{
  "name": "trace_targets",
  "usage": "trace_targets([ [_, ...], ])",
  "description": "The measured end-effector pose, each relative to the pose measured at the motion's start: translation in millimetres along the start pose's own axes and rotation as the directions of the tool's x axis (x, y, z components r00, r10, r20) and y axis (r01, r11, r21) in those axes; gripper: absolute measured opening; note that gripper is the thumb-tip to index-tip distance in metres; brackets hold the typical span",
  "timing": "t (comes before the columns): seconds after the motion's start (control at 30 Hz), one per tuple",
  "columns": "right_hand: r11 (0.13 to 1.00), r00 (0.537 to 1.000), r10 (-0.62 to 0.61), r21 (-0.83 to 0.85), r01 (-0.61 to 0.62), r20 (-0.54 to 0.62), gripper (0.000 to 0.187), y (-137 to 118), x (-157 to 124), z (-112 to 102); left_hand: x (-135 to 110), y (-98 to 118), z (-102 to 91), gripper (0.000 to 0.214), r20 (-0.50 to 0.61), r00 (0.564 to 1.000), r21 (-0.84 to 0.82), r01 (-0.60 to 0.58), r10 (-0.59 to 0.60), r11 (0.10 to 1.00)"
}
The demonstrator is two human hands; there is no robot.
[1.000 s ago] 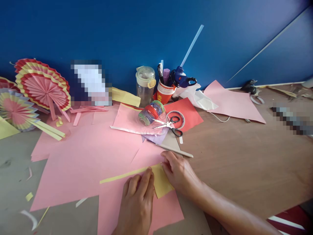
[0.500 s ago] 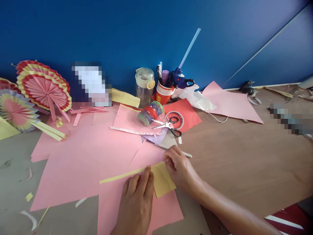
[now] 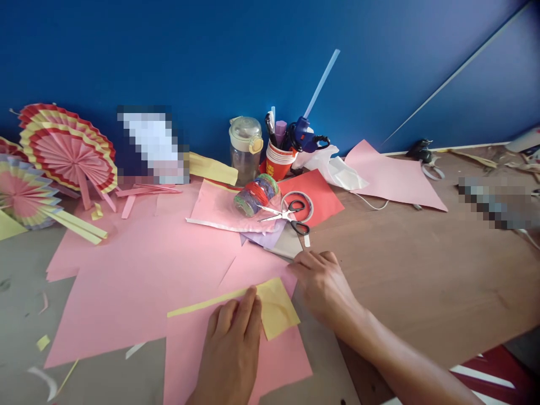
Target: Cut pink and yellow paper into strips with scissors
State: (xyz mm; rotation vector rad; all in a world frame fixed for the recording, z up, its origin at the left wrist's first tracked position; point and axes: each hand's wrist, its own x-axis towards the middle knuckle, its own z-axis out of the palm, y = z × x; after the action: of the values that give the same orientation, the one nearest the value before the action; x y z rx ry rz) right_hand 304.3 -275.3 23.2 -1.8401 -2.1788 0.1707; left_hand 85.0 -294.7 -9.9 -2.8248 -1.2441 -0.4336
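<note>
My left hand (image 3: 234,343) lies flat, fingers stretched out, pressing the left edge of a yellow paper piece (image 3: 276,308) with a long thin yellow strip running left from it. The yellow piece rests on a large pink sheet (image 3: 139,281). My right hand (image 3: 323,281) sits just right of the yellow piece with its fingers curled over a thin white stick, only the stick's left tip (image 3: 279,253) showing. Scissors (image 3: 287,215) lie just beyond that hand.
Folded paper fans (image 3: 67,149) stand at the far left. At the back are a clear bottle (image 3: 243,147), a red cup (image 3: 278,160) of pens, a blue glue gun (image 3: 304,132), a coloured roll (image 3: 253,195), red paper (image 3: 320,194) and a pink sheet (image 3: 392,180) on the brown table (image 3: 422,270).
My right hand left the yellow piece's right edge and moved up and right onto the white stick, covering it. My left hand has stayed pressing the yellow paper.
</note>
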Motion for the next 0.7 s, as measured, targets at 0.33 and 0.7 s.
trace_targets([
  [0.33,0.998,0.995,-0.057,0.032,0.055,0.076,0.026,1.0,-2.2,-2.7,-1.0,-6.7,3.6,0.038,0.01,0.999,0.025,-0.047,0.046,0.999],
  [0.7,0.976,1.0,-0.004,0.218,-0.001,0.022,0.018,-4.8,3.5,0.6,6.0,-2.7,-6.6,0.037,0.036,0.999,-0.12,0.005,-0.001,0.993],
])
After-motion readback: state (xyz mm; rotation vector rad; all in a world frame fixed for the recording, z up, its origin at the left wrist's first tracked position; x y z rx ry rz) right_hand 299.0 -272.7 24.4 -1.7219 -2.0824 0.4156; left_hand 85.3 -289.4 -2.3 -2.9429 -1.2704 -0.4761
